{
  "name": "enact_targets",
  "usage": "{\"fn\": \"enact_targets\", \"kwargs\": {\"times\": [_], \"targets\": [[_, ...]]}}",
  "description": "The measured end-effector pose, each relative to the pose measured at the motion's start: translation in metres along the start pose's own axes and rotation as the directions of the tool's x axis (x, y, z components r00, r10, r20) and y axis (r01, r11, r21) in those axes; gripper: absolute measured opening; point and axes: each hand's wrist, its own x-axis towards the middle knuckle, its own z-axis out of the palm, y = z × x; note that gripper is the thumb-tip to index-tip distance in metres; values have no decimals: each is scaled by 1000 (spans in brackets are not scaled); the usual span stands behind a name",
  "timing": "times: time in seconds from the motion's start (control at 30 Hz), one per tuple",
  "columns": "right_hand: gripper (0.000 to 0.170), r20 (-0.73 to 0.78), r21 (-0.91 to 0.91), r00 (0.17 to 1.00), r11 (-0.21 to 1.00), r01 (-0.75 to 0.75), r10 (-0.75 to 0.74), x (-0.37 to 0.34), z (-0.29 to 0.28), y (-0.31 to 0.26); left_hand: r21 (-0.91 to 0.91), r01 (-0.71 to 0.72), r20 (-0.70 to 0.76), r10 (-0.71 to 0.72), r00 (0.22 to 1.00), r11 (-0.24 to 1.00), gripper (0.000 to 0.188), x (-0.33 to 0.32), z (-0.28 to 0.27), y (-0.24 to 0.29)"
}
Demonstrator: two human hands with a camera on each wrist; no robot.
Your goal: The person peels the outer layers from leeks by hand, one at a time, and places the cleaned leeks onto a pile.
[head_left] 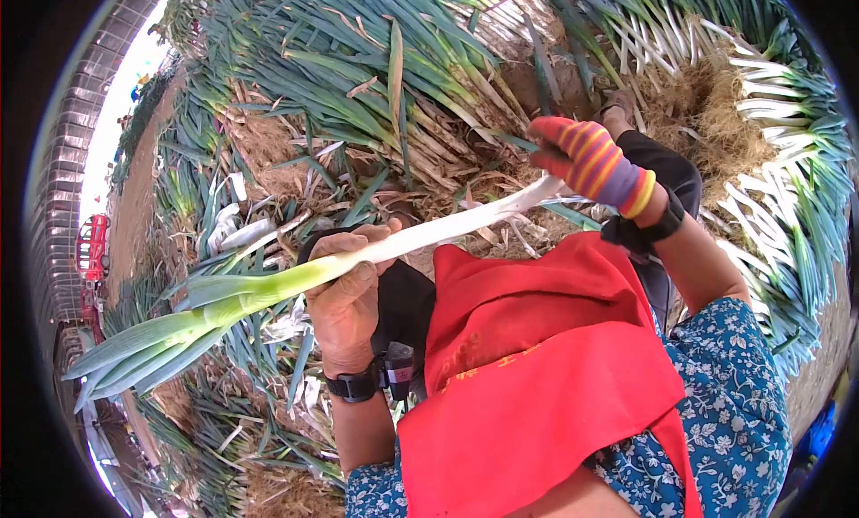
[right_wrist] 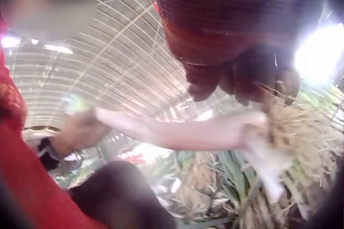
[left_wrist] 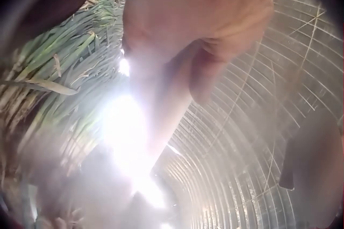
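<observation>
White-green leek before red apron, long axis slanting, leaves left, root end right, left hand gripping it midway, gloved right hand at root end, grip unclear, leek heaps on dirt, ribbed roof.

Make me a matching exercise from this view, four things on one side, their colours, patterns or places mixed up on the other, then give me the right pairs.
Things:
1. leek
2. apron
3. glove
4. shirt

Descriptions:
A. mostly red, no stripes
B. flowery, blue and white
C. held in the left hand
D. striped, with yellow and purple

Right pairs: 1-C, 2-A, 3-D, 4-B.
</observation>
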Motion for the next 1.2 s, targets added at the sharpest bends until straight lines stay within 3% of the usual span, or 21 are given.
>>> {"fn": "enact_targets", "kwargs": {"times": [0.03,0.07,0.13,0.27,0.33,0.47,0.53,0.57,0.63,0.67,0.73,0.8,0.87,0.93,0.97,1.0,1.07,1.1,1.13,1.17,1.2], "targets": [[34,43,-106,975,970,220,-217,0,-7,-12,0,-2,-21,2,1000,1000,24,1,-1,0],[36,172,-153,964,962,228,-201,4,-17,-40,0,-6,-38,6,999,1000,24,4,0,0],[36,146,-260,902,864,432,-407,3,-10,-55,-30,-9,-32,8,999,1000,23,7,5,-2],[35,85,-249,910,876,414,-406,0,5,-58,-92,-18,-45,14,999,996,24,7,10,-2],[31,216,-275,904,865,418,-368,-2,4,-59,-96,-18,-47,14,999,995,24,3,10,-3],[21,256,-167,895,895,413,-365,-7,5,-55,-87,-5,-31,2,1000,996,23,0,13,-6],[16,298,-220,927,928,299,-228,-9,5,-59,-70,5,-20,-6,1000,998,23,-2,13,-6],[16,298,-222,927,928,299,-227,-10,9,-46,-56,17,-3,-18,1000,998,25,-2,11,-5],[16,189,-543,915,739,399,-356,-14,21,5,-47,31,21,-30,999,998,27,-3,9,-8],[16,188,-546,915,737,398,-356,-15,22,21,-25,52,9,-52,999,998,26,-4,6,-11],[14,30,-663,924,685,303,-380,-16,20,50,-1,75,4,-75,997,997,25,-6,2,-12],[10,-9,-614,996,787,67,-92,-23,11,76,-32,37,-99,-40,994,999,23,-8,0,-13],[11,70,-650,994,752,109,-84,-32,17,105,4,49,-154,-48,987,999,21,-8,4,-24],[11,198,-752,980,636,172,-30,-41,33,150,-16,35,-237,-38,971,999,18,-6,15,-32],[12,148,-676,986,735,48,72,-37,23,123,-18,42,-277,-45,960,999,16,-5,25,-36],[12,144,-682,987,730,42,77,-40,17,125,-24,43,-269,-48,962,999,16,-6,28,-38],[10,107,-764,955,637,-99,277,-47,9,135,65,71,-353,-43,934,995,17,-7,30,-35],[18,190,-775,859,610,-166,475,-51,1,170,99,76,-415,-28,909,992,18,-6,27,-25],[27,-283,-210,450,402,-891,847,-55,13,237,107,41,-482,16,876,993,17,-5,20,-18],[28,-147,-487,596,467,-738,789,-52,-4,202,116,61,-523,9,852,991,16,-3,8,-13],[29,28,-700,692,508,-502,722,-50,-21,161,126,81,-561,4,827,989,16,-1,-1,-10]]}}
